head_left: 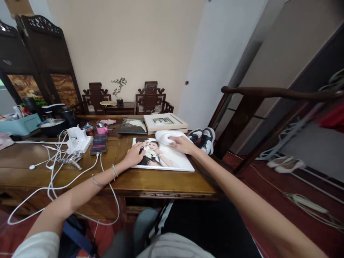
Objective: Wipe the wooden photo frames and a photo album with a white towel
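A white-edged photo panel (pixel 177 159) with a picture of a couple lies flat near the front of the wooden table. My left hand (pixel 135 154) rests on its left side, fingers stretched out over the picture. Over the panel's upper right part, my right hand (pixel 183 144) is closed on a white cloth (pixel 162 137), which lies against the surface. Behind the panel are a dark picture (pixel 132 126) and a stack of pale framed pictures (pixel 165 122).
On the table's left are a phone (pixel 99 144), a white power strip (pixel 80 141) with tangled cables, a pink cup (pixel 101 127) and a dark pot (pixel 52 126). Sneakers (pixel 206 139) are beyond my right hand. A wooden chair (pixel 248 107) stands at right.
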Tool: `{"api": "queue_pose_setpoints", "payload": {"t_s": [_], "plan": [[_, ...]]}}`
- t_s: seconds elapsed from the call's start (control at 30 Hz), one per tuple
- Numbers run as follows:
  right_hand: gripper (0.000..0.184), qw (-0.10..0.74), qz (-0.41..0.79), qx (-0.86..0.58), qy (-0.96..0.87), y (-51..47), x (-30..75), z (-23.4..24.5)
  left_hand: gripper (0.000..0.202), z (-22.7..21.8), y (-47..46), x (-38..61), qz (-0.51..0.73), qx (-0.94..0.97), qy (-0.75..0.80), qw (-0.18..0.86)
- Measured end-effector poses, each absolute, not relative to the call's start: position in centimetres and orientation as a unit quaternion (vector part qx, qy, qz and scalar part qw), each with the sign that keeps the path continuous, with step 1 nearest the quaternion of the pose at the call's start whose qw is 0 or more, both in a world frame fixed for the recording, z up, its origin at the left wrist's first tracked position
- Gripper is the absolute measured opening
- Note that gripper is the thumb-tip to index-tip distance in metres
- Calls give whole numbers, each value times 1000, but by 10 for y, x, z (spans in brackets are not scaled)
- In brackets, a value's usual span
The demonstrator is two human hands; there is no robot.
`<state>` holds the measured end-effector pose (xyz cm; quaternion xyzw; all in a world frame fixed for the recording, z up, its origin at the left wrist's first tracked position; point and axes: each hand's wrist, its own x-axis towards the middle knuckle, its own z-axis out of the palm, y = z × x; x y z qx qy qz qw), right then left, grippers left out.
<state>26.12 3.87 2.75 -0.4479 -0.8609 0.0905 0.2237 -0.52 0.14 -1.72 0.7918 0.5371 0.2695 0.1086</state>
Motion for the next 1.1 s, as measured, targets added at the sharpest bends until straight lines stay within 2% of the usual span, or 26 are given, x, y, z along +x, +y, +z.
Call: {"api": "queue_pose_setpoints", "payload": {"t_s": [0.13, 0.33, 0.43, 0.63, 0.77, 0.9, 1.1], "plan": [[32, 171, 52, -408, -895, -16, 284, 24, 41, -19, 1, -4, 266, 788, 546, 98], [28, 136, 75, -368, -917, -113, 298, 22, 43, -18, 1, -3, 254, 793, 547, 90], [27, 136, 83, -385, -909, -103, 303, 22, 44, -18, 2, -4, 246, 797, 543, 89], [27, 216, 95, -394, -888, 5, 288, 23, 43, -17, 5, -6, 239, 809, 530, 87], [29, 234, 90, -443, -861, 49, 270, 30, 43, -17, 6, -5, 242, 798, 545, 88], [30, 216, 83, -451, -862, 39, 268, 33, 42, -19, 7, -3, 251, 792, 549, 89], [37, 153, 71, -449, -878, -54, 290, 23, 42, -20, 5, -2, 252, 788, 556, 82]]}}
